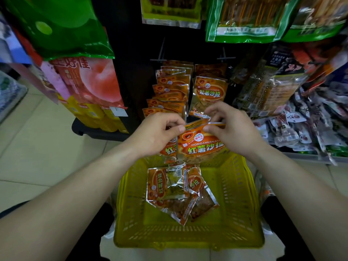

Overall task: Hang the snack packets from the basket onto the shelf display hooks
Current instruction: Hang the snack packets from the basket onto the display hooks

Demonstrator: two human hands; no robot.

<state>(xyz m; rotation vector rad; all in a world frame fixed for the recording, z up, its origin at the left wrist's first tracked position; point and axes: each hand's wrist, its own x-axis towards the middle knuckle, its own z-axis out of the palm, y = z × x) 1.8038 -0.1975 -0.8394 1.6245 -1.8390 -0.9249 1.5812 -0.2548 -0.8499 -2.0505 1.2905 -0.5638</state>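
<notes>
- Held snack packet (201, 146) above the basket: glossy orange plastic film, with shiny silver foil along the sealed edges
- Basket (243, 194): yellow moulded plastic with perforated walls and a dull sheen
- Loose snack packets (165, 185) inside the basket: crinkled glossy film, silver foil borders, clear plastic patches
- Hung snack packets (210, 91) beyond the basket: the same glossy film with reflective foil rims
- Display hooks (160, 51) beyond the basket: thin dark wire, metal by the look
- Green bags (244, 25) high above the basket: slick, shiny plastic film
- Floor tiles (28, 138) left of the basket: smooth, pale, softly glossy
</notes>
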